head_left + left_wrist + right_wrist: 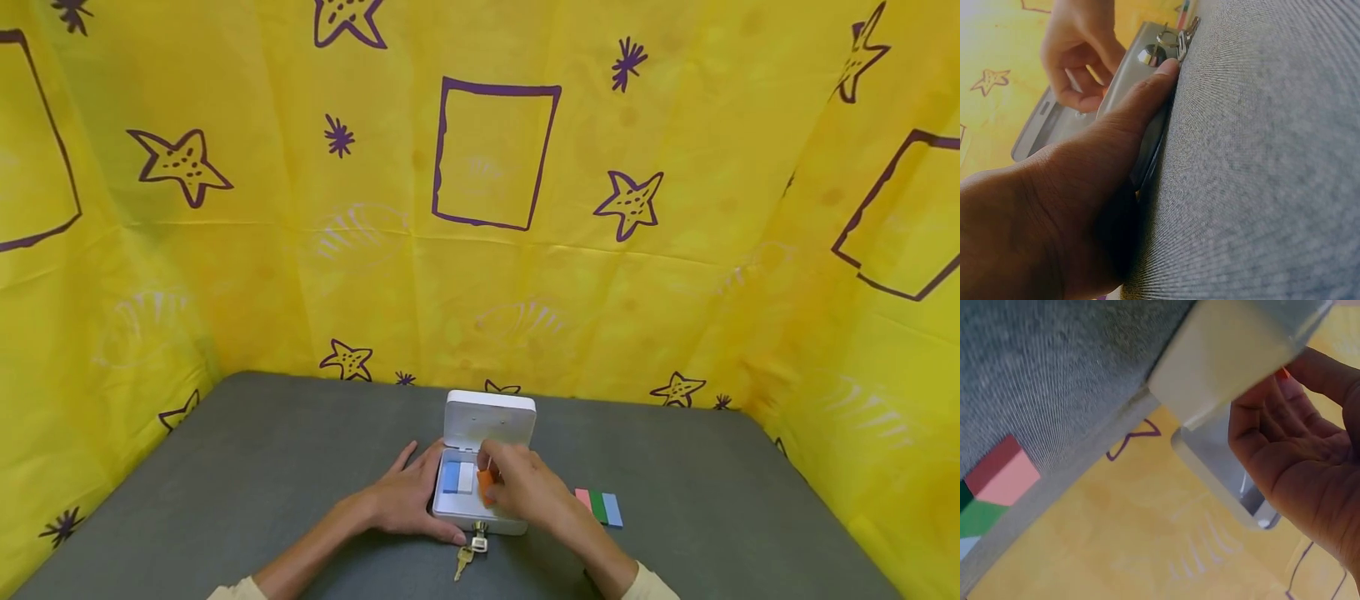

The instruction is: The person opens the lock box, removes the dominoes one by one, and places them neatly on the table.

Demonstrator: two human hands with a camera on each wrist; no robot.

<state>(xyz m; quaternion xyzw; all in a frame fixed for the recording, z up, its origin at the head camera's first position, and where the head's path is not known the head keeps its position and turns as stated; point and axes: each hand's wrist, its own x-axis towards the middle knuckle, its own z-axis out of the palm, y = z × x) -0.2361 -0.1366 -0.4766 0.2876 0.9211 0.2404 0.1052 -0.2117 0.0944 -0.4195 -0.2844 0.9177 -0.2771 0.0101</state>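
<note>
Pinching orange block (486, 487) at white box (501, 527): right hand (522, 483) | left hand (409, 500): fingers apart, touching box side

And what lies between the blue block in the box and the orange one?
In the head view, a white block, directly beside the blue block.

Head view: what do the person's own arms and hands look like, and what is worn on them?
The left hand and right hand are bare, with no gloves. The left forearm and right forearm are uncovered up to the plain, pale cream left sleeve and right sleeve.
</note>
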